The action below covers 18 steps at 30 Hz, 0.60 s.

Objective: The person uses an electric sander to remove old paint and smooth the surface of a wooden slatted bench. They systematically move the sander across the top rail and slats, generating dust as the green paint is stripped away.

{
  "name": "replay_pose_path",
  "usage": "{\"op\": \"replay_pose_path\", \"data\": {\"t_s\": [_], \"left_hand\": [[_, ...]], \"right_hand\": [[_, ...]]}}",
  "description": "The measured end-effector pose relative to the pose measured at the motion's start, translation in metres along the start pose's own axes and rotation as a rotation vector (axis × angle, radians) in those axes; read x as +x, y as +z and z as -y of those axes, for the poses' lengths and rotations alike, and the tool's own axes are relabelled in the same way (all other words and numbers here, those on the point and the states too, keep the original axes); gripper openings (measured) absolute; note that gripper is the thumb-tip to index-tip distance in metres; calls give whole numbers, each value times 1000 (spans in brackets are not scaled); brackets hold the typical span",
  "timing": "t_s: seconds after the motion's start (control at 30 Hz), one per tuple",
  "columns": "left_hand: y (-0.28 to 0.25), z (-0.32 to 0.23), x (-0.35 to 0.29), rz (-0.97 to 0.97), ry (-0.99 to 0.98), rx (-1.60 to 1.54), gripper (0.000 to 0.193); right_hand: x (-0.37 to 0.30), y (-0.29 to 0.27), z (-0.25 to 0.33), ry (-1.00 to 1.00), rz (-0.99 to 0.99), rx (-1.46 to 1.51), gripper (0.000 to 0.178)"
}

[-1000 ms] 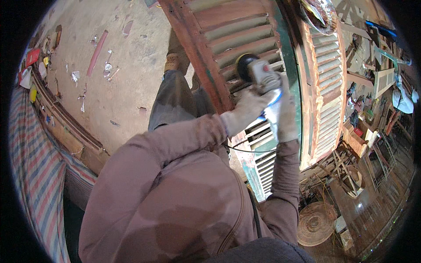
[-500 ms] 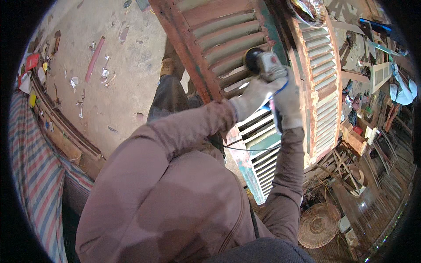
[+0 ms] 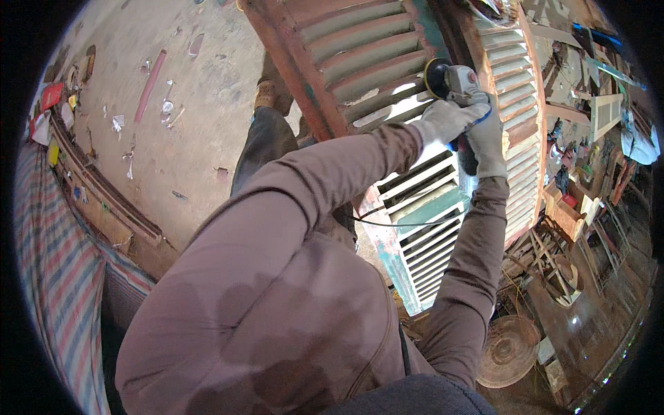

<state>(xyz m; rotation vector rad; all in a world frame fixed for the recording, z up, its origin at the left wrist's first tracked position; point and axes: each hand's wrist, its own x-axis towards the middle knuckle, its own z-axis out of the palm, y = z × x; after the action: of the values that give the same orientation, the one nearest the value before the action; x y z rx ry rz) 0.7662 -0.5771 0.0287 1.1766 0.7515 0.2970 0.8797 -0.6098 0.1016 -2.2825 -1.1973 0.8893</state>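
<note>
An angle grinder [image 3: 465,84] with a grey head and a round dark disc [image 3: 436,78] is held in both my gloved hands. My left hand [image 3: 444,122] is closed around the tool just behind its head. My right hand [image 3: 488,146] grips the body farther back, its fingers partly hidden. The disc is at the right side of a louvred wooden shutter [image 3: 304,90] with worn red-brown paint and green patches. Whether it touches the wood I cannot tell. A black cord [image 3: 394,225] crosses the shutter's lower, bare pale slats.
Another louvred shutter [image 3: 515,104] stands close on the right. A round woven basket [image 3: 508,351] and a wooden box [image 3: 564,211] lie beyond it among scrap wood. Litter and a reddish strip [image 3: 150,86] are on the floor at left, near a striped cloth [image 3: 59,283].
Both hands have carried the grinder to the right and slightly farther away, toward the shutter's right edge. The view has shifted a little.
</note>
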Motion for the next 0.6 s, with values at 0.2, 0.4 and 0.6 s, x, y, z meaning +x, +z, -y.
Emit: {"op": "replay_pose_path", "data": {"t_s": [0.2, 0.4, 0.6], "left_hand": [[-20, 12, -124, -256, 8, -270, 41], [-12, 17, -194, -609, -89, -978, 46], [-8, -2, -119, -239, -181, -603, 55]], "right_hand": [[-79, 44, 52, -209, 81, -63, 60], [-121, 78, 87, -202, 240, -321, 63], [-80, 30, 48, -163, 61, -267, 61]]}}
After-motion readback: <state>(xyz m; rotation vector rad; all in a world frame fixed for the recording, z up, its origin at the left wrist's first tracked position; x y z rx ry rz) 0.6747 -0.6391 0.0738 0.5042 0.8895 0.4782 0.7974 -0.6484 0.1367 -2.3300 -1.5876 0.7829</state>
